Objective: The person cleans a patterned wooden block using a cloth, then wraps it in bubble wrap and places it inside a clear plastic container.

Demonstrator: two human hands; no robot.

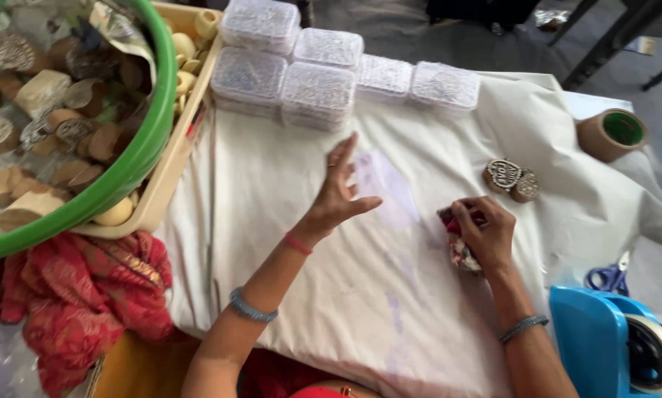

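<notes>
1. Tape dispenser (603,339), blue, sits nearest at the lower right, purple-handled scissors (608,278) just behind it.
2. Right hand (485,232) is clenched around a small printed cloth bundle (463,250), red and floral, pressed onto the cream sheet (360,295). It looks soft and light, likely to squash and slip loose, so a grip around its bunched top seems safest.
3. Left hand (342,188) hovers with fingers spread, grasping nothing, above a faint purple stain on the sheet.
4. Two carved wooden stamps (511,179) lie just beyond the bundle; hard, probably easy to pinch by the sides.
5. Green tub (143,147) of wooden blocks stands at the left; lidded clear boxes (316,66) line the far edge, tape roll (611,135) far right.
</notes>
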